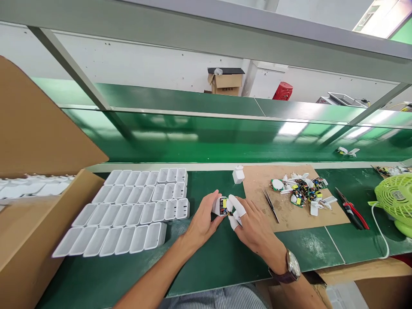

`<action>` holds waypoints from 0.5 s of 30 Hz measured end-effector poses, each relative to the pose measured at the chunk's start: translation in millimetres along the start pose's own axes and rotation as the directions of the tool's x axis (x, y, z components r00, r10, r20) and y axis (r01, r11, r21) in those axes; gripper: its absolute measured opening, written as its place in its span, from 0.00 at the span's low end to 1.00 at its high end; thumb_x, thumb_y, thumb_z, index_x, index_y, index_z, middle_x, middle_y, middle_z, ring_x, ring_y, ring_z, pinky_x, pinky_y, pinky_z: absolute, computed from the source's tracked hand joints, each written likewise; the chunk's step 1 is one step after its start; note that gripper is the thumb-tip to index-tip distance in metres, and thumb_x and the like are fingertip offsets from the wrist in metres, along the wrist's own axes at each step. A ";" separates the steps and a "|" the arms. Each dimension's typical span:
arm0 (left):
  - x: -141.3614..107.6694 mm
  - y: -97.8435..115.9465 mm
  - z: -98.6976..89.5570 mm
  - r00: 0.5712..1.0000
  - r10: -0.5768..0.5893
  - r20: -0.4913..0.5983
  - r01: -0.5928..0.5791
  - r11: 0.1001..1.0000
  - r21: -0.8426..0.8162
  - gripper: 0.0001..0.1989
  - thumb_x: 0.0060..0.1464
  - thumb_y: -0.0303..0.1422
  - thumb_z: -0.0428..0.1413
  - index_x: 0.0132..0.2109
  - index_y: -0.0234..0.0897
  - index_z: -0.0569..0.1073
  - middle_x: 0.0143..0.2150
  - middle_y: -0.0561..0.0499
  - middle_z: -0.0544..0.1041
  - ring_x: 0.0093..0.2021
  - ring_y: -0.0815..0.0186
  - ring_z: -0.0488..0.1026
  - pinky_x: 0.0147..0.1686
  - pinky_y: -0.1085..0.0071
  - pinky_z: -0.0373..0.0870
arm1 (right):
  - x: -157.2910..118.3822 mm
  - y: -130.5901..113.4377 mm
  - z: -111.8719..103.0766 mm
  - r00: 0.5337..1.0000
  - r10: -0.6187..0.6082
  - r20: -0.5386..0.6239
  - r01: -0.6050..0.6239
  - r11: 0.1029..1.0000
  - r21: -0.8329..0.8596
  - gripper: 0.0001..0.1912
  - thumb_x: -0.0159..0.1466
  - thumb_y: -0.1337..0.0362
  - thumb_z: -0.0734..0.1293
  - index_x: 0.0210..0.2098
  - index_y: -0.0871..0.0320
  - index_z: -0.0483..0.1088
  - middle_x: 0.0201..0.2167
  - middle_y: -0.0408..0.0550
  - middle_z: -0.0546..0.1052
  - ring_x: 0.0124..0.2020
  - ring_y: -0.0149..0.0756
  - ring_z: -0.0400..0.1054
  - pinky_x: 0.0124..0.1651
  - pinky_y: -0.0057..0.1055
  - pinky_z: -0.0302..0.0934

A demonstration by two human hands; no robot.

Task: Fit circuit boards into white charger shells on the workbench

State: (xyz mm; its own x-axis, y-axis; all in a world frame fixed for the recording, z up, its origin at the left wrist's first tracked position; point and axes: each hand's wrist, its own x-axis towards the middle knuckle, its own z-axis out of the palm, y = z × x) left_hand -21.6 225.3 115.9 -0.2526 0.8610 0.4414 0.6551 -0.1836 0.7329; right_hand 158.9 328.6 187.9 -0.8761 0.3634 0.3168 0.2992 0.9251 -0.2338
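Holding the small white housing (216, 207), your left hand (203, 219) pinches its sides between thumb and fingers. Your right hand (257, 225) has its white-covered fingertips (237, 207) drawn close around the circuit board (224, 206) at the housing's open end; exact contact under them cannot be told. Position: over the middle of the green counter (222, 266), between near and far edges; whether it touches the surface is unclear.

Handling, judged: housing light, stiff, probably smooth enough to slip; grip by its outer side walls, without squeezing hard. Board likely fragile, its small parts easily bent; take it by the edges, clear of components.

Surroundings: rows of white housings (120, 214) occupy the counter's left side. A white piece (238, 174) stands near the far edge, beside the brown sheet's far left corner. On the brown sheet (257, 180), tweezers (271, 206) lie left of piled board assemblies (305, 191); red-handled pliers (352, 210) lie near its right edge.
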 end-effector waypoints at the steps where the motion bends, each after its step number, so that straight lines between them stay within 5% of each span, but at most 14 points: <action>1: 0.3 0.4 -0.2 1.000 0.004 -0.003 -0.004 1.000 -0.001 0.37 0.66 0.33 0.58 0.74 0.47 0.48 0.63 0.39 0.71 0.63 0.51 0.72 0.63 0.48 0.71 | 0.4 -0.3 -0.5 1.000 0.000 0.005 0.000 1.000 -0.003 0.32 0.62 0.75 0.62 0.66 0.59 0.61 0.59 0.60 0.72 0.50 0.52 0.69 0.51 0.51 0.72; 15: 0.6 1.5 -1.8 1.000 -0.007 -0.009 0.007 1.000 0.000 0.36 0.66 0.33 0.57 0.74 0.46 0.49 0.62 0.39 0.72 0.63 0.51 0.71 0.62 0.48 0.71 | 10.1 -10.1 -8.5 0.999 -0.015 0.042 0.016 0.999 -0.028 0.28 0.57 0.79 0.62 0.56 0.61 0.69 0.59 0.61 0.72 0.49 0.53 0.68 0.50 0.52 0.72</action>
State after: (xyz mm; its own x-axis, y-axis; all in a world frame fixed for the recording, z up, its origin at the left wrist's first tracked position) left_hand -22.0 224.6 118.2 -0.2634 0.8579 0.4411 0.6533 -0.1779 0.7359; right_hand 150.3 323.9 201.2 -0.8955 0.3449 0.2812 0.2958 0.9334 -0.2030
